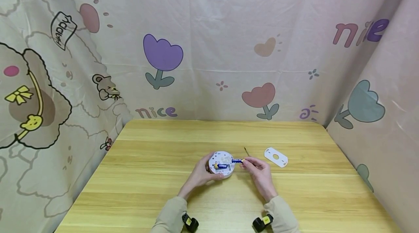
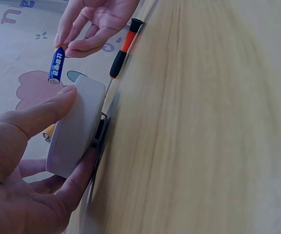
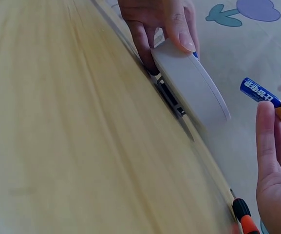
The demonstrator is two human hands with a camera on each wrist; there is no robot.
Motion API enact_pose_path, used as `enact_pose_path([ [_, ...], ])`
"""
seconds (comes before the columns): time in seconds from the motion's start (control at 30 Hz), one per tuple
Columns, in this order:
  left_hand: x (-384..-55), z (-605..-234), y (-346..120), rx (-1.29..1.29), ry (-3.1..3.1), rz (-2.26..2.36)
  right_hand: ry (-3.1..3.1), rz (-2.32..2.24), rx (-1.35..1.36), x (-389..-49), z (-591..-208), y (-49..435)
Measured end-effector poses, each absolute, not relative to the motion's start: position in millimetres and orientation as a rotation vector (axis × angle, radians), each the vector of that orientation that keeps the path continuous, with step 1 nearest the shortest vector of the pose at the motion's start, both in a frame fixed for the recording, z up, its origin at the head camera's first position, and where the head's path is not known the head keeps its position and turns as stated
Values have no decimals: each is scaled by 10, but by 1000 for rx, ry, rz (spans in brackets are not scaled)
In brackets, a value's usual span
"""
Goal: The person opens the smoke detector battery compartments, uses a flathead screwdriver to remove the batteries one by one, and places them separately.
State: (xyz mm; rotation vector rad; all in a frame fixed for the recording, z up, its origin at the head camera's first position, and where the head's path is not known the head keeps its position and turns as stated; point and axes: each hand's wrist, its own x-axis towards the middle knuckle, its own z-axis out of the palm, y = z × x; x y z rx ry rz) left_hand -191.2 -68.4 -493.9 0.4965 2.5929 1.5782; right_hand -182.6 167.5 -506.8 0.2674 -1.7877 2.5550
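Note:
My left hand (image 1: 199,172) grips a round white device (image 1: 218,157) by its rim, thumb on the near side and fingers round and under it. Its face with small openings and a printed label is turned up. One blue battery (image 1: 222,166) lies in that face. Between thumb and fingertips, my right hand (image 1: 260,174) pinches a second blue battery (image 1: 236,161) by its yellow-orange end. From overhead this battery overlaps the device's right edge; the right wrist view shows the held battery (image 3: 259,92) apart from the white casing (image 3: 189,83).
A screwdriver (image 2: 125,48) with an orange and black handle lies on the table beyond the right hand, its handle mostly hidden from overhead. Right of it lies a white oblong plate (image 1: 276,157) with a central hole. Printed cloth (image 1: 209,94) hangs behind the wooden table (image 1: 147,160).

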Motion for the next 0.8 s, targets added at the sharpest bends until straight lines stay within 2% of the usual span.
enact_pose_path([
  [0.53, -1905, -4934, -683, 470, 2590, 1573, -1468, 2666, 163, -1846, -5077, 1805],
  [0.8, -1903, -4930, -687, 485, 2582, 1589, -1481, 2558, -81, -1877, -5079, 1845],
])
